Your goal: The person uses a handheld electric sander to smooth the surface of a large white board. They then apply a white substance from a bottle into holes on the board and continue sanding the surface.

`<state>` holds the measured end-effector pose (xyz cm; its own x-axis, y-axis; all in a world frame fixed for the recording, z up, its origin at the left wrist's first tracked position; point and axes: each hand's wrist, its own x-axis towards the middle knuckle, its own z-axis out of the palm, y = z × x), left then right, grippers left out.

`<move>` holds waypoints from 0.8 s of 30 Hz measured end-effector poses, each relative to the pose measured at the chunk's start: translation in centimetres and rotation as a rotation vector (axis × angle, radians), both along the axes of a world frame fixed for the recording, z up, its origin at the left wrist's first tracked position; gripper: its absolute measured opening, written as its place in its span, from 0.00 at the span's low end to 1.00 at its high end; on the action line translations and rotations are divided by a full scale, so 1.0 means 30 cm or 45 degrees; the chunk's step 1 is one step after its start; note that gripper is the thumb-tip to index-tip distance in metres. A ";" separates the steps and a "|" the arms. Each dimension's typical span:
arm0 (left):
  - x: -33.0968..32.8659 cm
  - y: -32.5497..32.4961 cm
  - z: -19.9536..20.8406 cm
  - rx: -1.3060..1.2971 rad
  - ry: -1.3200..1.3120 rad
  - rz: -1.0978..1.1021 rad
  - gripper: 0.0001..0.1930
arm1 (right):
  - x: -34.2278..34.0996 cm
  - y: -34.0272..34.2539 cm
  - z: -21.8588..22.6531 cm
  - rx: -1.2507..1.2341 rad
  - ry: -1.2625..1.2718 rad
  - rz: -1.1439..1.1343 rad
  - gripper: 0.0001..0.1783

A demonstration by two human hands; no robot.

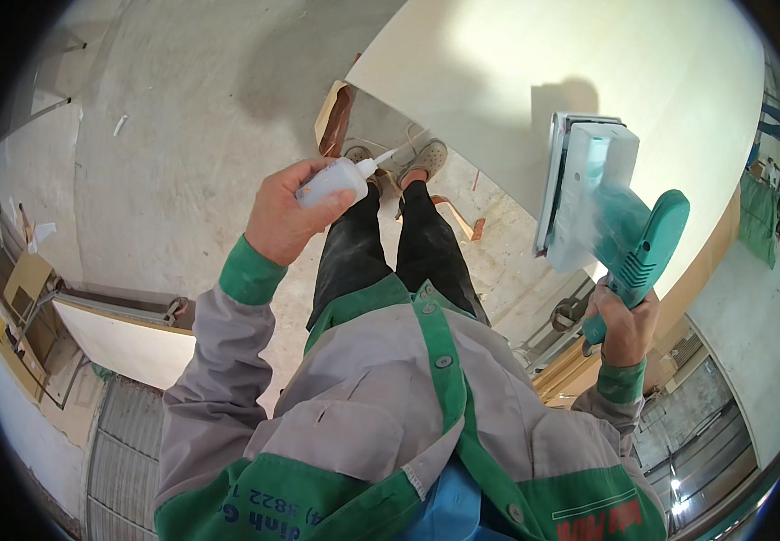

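Observation:
My left hand [284, 216] is closed around a small whitish squeeze bottle [325, 184], which has a narrow white nozzle tilted up to the right. The bottle is held out above the floor, to the left of my legs. On the other side, my right hand [626, 323] grips the lower end of a teal sheet sander [642, 248]. The sander has a pale housing and a flat rectangular pad turned to the left. It is raised over the edge of a large pale board [679, 90] and casts a shadow there; its middle is blurred.
Scraps of wood [334, 117] lie on the concrete floor [183, 126] around my clogs [426, 159]. A pale panel [124, 338] rests at the lower left, near a metal grating [126, 442]. Stacked boards [563, 374] sit below the large board, and green cloth [758, 221] hangs at the right.

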<state>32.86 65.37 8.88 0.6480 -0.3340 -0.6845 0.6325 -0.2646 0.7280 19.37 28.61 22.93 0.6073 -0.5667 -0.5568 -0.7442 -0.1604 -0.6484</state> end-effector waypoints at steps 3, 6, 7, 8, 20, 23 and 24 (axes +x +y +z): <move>0.005 0.012 0.002 0.006 -0.031 0.027 0.25 | 0.005 0.009 0.003 0.004 0.002 -0.005 0.07; 0.014 0.018 -0.008 -0.002 -0.055 0.047 0.26 | 0.013 0.012 -0.006 0.010 -0.021 -0.001 0.07; 0.014 0.020 -0.009 0.009 -0.053 0.056 0.26 | 0.013 0.011 -0.006 0.019 -0.026 -0.002 0.07; 0.016 0.022 -0.012 0.019 -0.051 0.065 0.26 | 0.015 0.010 -0.009 0.038 -0.029 -0.011 0.07; 0.022 0.035 0.012 0.023 -0.062 0.043 0.28 | 0.009 0.000 -0.013 0.048 -0.033 0.004 0.08; 0.023 0.035 0.015 0.043 -0.087 0.021 0.28 | 0.009 0.000 -0.012 0.066 -0.054 -0.008 0.09; 0.023 0.035 0.014 0.060 -0.089 0.021 0.28 | 0.009 0.000 -0.011 0.055 -0.043 -0.005 0.09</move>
